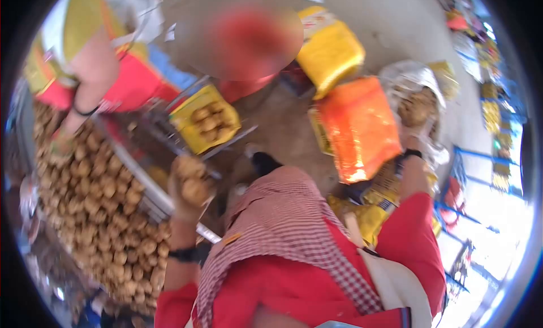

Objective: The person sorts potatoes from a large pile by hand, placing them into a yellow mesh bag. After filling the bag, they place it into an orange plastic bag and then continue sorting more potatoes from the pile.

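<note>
So we've got what look like potatoes [195, 187], at least a couple of them, sitting in our left hand [180, 201] at roughly 8 to 9 o'clock. The fingers are curled round them in a loose cup, no hard squeeze that we can see. Just past that, more toward 9, is the big potato pile [107, 206] behind a metal edge [144, 183], and another person's hand [61, 146] is down in it at its upper end. At 10 o'clock an open yellow bag [182, 119] has a few more inside.

Our right hand [416, 140] is over at 3, by the white sack [390, 78] and close to the orange bag [359, 130]. It's too blurry there for us to tell whether the fingers are pinching plastic or just resting.

Handling-wise, we'd guess the potatoes are firm and a bit weighty for their size, with dry skins that grip okay. They're round though, so a stacked pair could roll off. We'd hold each at its widest part, palm underneath, fingers wrapped. Not really fragile, but we reckon a drop could bruise them.
</note>
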`<state>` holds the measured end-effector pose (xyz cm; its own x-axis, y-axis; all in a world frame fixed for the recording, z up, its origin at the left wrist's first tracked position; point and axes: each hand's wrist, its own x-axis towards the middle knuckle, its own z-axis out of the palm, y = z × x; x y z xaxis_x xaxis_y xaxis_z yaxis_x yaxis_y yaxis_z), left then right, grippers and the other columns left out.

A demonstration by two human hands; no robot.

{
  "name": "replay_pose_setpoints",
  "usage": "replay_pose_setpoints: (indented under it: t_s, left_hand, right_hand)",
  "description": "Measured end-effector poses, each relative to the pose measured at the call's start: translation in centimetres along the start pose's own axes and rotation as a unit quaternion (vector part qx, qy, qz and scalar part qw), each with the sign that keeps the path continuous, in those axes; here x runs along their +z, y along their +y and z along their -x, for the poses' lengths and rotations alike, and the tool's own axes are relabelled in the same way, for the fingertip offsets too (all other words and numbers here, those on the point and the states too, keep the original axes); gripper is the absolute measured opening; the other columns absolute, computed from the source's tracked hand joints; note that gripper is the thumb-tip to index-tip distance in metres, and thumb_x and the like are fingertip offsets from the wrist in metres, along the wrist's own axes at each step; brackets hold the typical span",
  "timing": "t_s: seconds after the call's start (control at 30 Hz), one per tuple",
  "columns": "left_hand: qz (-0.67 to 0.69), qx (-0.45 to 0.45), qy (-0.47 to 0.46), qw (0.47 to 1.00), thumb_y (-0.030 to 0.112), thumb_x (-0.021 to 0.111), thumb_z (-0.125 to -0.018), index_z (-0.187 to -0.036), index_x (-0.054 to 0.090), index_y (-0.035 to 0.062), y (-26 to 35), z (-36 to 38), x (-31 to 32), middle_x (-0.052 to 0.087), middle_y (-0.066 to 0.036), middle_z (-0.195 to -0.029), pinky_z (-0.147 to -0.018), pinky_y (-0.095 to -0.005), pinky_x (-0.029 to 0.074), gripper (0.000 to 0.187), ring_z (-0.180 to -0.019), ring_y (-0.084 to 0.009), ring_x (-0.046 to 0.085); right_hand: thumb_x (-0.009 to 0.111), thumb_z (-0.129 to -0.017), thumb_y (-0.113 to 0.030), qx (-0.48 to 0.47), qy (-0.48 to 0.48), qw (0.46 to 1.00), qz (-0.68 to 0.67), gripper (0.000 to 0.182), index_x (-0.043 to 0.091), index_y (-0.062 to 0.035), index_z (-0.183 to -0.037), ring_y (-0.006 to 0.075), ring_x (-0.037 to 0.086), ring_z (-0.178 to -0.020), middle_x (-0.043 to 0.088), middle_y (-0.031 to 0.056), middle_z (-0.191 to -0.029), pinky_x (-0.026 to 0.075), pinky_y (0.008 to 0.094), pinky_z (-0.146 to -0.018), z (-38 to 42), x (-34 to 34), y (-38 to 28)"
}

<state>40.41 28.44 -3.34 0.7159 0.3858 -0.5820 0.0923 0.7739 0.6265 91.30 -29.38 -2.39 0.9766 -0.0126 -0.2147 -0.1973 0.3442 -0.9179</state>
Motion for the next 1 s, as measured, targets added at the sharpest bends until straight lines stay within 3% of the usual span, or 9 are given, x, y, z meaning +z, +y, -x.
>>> replay_pose_setpoints:
  t_s: [0.03, 0.2, 0.37, 0.47, 0.53, 0.57, 0.63, 0.87, 1.0]
  left_hand:
    - [0.065, -0.046, 0.045, 0.996, 0.058, 0.056, -0.091, -0.117, 0.057, 0.0178, 2.9, 1.0, 4.6, 0.066, -0.008, -0.095, -0.053, -0.0331, 0.050, 0.048, -0.070, -0.0217, 0.063]
    - [0.144, -0.122, -0.081, 0.979, 0.052, 0.059, -0.091, -0.111, 0.058, 0.0150, 4.5, -6.6, 7.9, 0.066, -0.008, -0.091, -0.055, -0.0340, 0.054, 0.042, -0.075, -0.0220, 0.066]
    - [0.065, -0.085, 0.249, 0.963, 0.043, 0.060, -0.093, -0.129, 0.054, 0.0123, 4.6, -10.2, 8.2, 0.063, -0.009, -0.114, -0.082, -0.0415, 0.054, 0.048, -0.099, -0.0243, 0.063]
    - [-0.074, -0.013, 0.347, 0.935, 0.039, 0.059, -0.094, -0.138, 0.049, 0.0096, 4.7, -6.4, 7.7, 0.061, -0.007, -0.119, -0.091, -0.0403, 0.050, 0.054, -0.107, -0.0221, 0.059]
    - [-0.147, 0.091, 0.339, 0.925, 0.032, 0.064, -0.089, -0.140, 0.050, 0.0024, 2.7, -3.7, 4.7, 0.061, -0.010, -0.124, -0.090, -0.0305, 0.047, 0.060, -0.108, -0.0164, 0.057]
    - [-0.144, 0.093, 0.342, 0.924, 0.032, 0.064, -0.089, -0.140, 0.050, 0.0024, 2.6, -3.3, 4.3, 0.061, -0.010, -0.124, -0.090, -0.0305, 0.047, 0.060, -0.108, -0.0164, 0.057]
    - [-0.082, 0.030, 0.382, 0.920, 0.031, 0.064, -0.089, -0.137, 0.052, -0.0006, 1.9, -2.8, 3.5, 0.062, -0.011, -0.125, -0.092, -0.0292, 0.045, 0.058, -0.108, -0.0162, 0.059]
    - [-0.468, -0.054, 0.334, 0.817, 0.048, 0.066, -0.084, -0.135, 0.052, -0.0015, 1.9, -12.0, 1.3, 0.062, -0.024, -0.126, -0.099, -0.0414, 0.046, 0.072, -0.120, -0.0376, 0.058]
    - [-0.561, -0.198, 0.275, 0.756, 0.053, 0.062, -0.085, -0.123, 0.061, -0.0022, 1.5, -16.3, -1.0, 0.062, -0.026, -0.123, -0.098, -0.0441, 0.047, 0.066, -0.118, -0.0387, 0.059]
  right_hand:
    - [0.051, -0.093, -0.059, 0.103, 0.106, 0.978, -0.145, 0.049, 0.059, -0.0182, -0.118, 0.0206, 0.064, -0.096, 0.066, 0.0030, -0.116, 0.055, 0.0357, -0.075, -0.5, 2.3, -1.2]
    - [0.059, -0.088, -0.062, 0.321, -0.088, 0.941, -0.069, 0.047, 0.060, -0.0169, -0.103, 0.0169, 0.060, -0.060, 0.067, 0.0043, -0.086, 0.049, 0.0293, -0.052, 5.8, 16.0, 6.9]
    - [0.057, -0.094, -0.052, 0.461, -0.212, 0.861, 0.039, 0.042, 0.062, -0.0134, -0.108, 0.0184, 0.062, -0.064, 0.067, 0.0060, -0.084, 0.048, 0.0304, -0.052, 14.9, 34.3, 18.7]
    - [0.060, -0.093, -0.048, 0.437, -0.352, 0.823, 0.084, 0.043, 0.062, -0.0079, -0.108, 0.0234, 0.065, -0.071, 0.069, 0.0101, -0.089, 0.051, 0.0333, -0.058, 17.4, 40.4, 21.9]
    - [0.069, -0.089, -0.039, 0.021, -0.487, 0.729, 0.481, 0.037, 0.063, -0.0055, -0.103, 0.0266, 0.067, -0.091, 0.069, 0.0135, -0.097, 0.055, 0.0397, -0.079, 18.4, 41.8, 22.1]
    - [0.069, -0.089, -0.039, 0.020, -0.490, 0.727, 0.481, 0.037, 0.063, -0.0055, -0.103, 0.0266, 0.067, -0.091, 0.069, 0.0135, -0.097, 0.055, 0.0397, -0.079, 18.3, 40.8, 22.8]
    - [0.072, -0.084, -0.039, -0.192, -0.603, 0.530, 0.565, 0.041, 0.063, -0.0052, -0.104, 0.0329, 0.061, -0.108, 0.066, 0.0165, -0.108, 0.048, 0.0445, -0.095, 17.4, 35.6, 24.8]
    - [0.073, -0.074, -0.050, -0.314, -0.617, 0.537, 0.482, 0.049, 0.063, -0.0063, -0.094, 0.0376, 0.055, -0.111, 0.066, 0.0159, -0.106, 0.043, 0.0463, -0.097, 15.1, 33.1, 28.8]
    - [0.071, -0.082, -0.050, -0.057, -0.595, 0.647, 0.473, 0.045, 0.061, -0.0056, -0.085, 0.0252, 0.059, -0.082, 0.060, 0.0097, -0.080, 0.048, 0.0394, -0.076, 16.7, 32.4, 29.0]
